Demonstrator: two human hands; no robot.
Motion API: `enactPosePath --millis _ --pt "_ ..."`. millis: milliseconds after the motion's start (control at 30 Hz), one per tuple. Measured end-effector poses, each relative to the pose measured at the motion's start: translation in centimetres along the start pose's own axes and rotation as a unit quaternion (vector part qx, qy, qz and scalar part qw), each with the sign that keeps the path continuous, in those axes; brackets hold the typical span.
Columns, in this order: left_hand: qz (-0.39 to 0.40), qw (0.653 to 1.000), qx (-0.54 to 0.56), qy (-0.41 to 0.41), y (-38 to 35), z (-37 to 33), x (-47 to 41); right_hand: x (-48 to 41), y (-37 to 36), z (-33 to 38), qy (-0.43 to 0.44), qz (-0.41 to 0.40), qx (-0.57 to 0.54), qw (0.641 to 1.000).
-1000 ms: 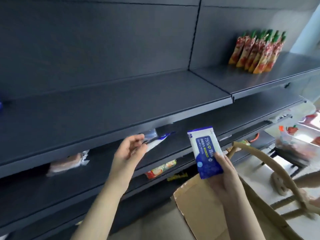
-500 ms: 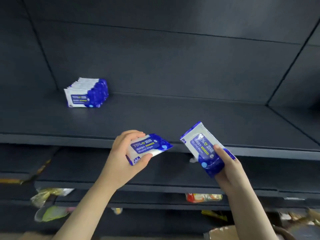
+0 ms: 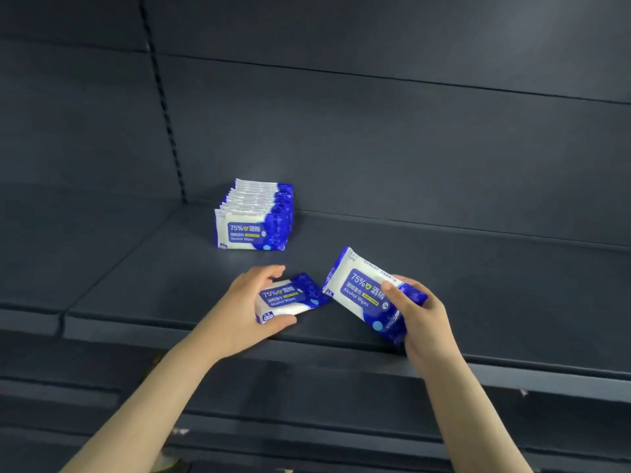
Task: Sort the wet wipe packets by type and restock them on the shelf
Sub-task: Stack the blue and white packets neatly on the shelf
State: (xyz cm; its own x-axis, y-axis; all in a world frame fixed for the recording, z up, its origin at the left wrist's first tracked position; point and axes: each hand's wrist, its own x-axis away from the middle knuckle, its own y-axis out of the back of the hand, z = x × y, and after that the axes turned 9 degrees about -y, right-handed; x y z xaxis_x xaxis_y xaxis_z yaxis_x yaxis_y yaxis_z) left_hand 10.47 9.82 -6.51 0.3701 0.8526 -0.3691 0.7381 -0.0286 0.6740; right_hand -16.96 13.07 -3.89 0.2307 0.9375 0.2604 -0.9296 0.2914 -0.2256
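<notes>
A row of several blue-and-white alcohol wipe packets (image 3: 254,216) stands upright on the dark shelf (image 3: 170,268), near its back left. My left hand (image 3: 247,305) grips one such packet (image 3: 290,298) between thumb and fingers, low over the shelf's front part, in front of the row. My right hand (image 3: 421,322) holds a second identical packet (image 3: 365,295), tilted, to the right of the first and above the shelf's front edge. The two held packets nearly touch at their corners.
A dark back panel with a slotted upright (image 3: 164,107) rises behind the shelf. The shelf's front lip (image 3: 512,373) runs below my hands. More dark shelves (image 3: 307,421) lie underneath, with small bits of packaging at the bottom left.
The view has swung from the bag and lower shelves to the shelf with the row. Both hands have carried their packets up and forward over that shelf, closer to the row.
</notes>
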Motion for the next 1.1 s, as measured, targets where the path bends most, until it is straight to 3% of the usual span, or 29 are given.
enactPosePath --millis 100,200,333,533,733,900,1100 --pt "0.044 0.998 -0.050 0.012 1.8 2.1 -0.8 -1.1 -2.9 -0.6 0.030 -0.026 0.011 0.999" --pt "0.012 0.994 -0.108 0.019 3.0 3.7 -1.2 -2.3 -4.7 -0.8 0.042 -0.043 0.025 0.998" --pt "0.033 0.992 -0.079 0.096 4.3 5.3 -1.4 -3.9 -5.7 -0.7 0.037 -0.039 0.035 0.998" --pt "0.065 0.991 -0.042 0.112 5.2 6.0 -2.2 -5.5 -6.2 -0.5 0.029 -0.043 0.011 0.999" --pt "-0.116 0.986 0.069 0.099 6.8 7.8 -2.7 -5.9 -6.5 -0.5 0.047 -0.035 -0.002 0.998" --pt "-0.148 0.986 0.055 0.055 7.0 9.2 -5.0 -6.0 -7.6 -0.9 0.046 0.008 0.018 0.999" --pt "-0.191 0.980 -0.010 0.058 7.2 10.0 -7.1 -6.1 -10.9 -1.9 0.058 0.036 0.044 0.997"
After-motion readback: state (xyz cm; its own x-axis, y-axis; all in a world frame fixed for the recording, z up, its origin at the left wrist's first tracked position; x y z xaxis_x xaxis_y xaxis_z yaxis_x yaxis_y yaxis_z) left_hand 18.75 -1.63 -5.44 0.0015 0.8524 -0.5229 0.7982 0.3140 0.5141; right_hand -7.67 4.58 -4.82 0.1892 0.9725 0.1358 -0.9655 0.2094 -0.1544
